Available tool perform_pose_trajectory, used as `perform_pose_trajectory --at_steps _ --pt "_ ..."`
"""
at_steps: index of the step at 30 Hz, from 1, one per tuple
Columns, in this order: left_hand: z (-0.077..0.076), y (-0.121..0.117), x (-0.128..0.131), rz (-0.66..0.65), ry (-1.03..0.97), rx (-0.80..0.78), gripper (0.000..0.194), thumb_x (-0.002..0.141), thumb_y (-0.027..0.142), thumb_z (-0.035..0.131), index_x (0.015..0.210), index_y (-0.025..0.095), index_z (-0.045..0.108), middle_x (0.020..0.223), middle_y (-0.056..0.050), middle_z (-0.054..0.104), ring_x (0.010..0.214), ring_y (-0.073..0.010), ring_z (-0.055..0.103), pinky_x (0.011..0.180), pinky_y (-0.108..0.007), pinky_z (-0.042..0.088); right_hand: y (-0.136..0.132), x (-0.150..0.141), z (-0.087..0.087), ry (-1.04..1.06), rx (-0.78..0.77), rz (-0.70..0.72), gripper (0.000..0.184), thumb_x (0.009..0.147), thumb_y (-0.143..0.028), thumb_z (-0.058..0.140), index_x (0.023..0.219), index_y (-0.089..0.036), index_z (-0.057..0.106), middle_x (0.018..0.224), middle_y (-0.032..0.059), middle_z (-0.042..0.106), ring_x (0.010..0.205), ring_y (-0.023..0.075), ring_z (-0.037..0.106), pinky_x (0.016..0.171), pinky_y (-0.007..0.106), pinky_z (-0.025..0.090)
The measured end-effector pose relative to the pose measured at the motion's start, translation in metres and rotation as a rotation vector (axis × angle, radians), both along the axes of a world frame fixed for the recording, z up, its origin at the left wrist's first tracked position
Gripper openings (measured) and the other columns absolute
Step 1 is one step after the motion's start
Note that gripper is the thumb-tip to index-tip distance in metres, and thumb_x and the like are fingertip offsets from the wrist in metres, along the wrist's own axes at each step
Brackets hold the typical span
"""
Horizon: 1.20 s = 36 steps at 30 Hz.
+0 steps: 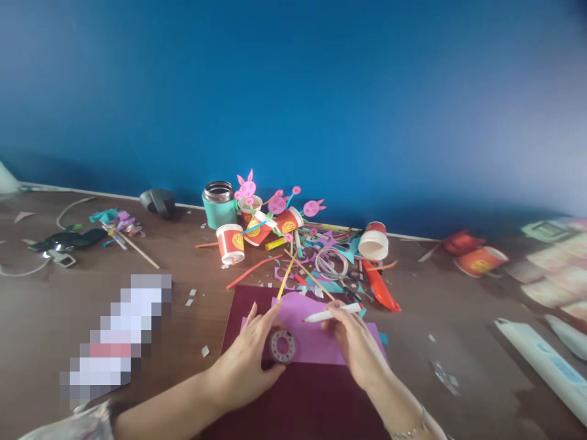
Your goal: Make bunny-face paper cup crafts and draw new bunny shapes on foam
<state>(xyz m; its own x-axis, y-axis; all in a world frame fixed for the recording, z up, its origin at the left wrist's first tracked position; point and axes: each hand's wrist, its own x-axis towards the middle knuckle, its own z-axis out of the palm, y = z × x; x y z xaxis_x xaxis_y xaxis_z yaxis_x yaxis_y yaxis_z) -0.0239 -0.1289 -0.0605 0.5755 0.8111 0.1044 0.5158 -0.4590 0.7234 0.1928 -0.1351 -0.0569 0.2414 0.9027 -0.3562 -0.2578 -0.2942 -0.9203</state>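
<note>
A round roll of tape [282, 346] with a notched core rests on purple paper [316, 343]. My left hand [250, 351] curves around its left side, thumb at the lower edge and fingers higher up. In my right hand [351, 336] is a white marker [334, 313], pinched between thumb and fingers. Its reddish tip points left, just above the paper, right of the roll. Beneath the paper lies a dark red mat [300, 400].
Behind the paper are paper scraps [284, 276], paper cups [230, 243] with pink animal cutouts [276, 203], and a teal flask [219, 208]. An orange-red cutter-like tool [381, 287] lies right of them. Cables and black gadgets [68, 240] sit far left; a long white packet [541, 360] lies right.
</note>
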Motion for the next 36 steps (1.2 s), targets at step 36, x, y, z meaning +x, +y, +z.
perform_pose_trajectory --at_steps 36 --pt "-0.010 -0.008 0.025 0.003 0.006 0.058 0.089 0.071 0.010 0.060 0.143 0.024 0.009 0.132 -0.012 0.051 0.129 -0.0307 0.039 0.107 -0.055 0.031 -0.009 0.002 0.002 -0.110 0.058 0.185 0.017 0.081 -0.038 0.055 0.074 -0.022 0.055 0.069 0.0003 0.057 0.074 0.0191 0.055 0.070 0.031 0.042"
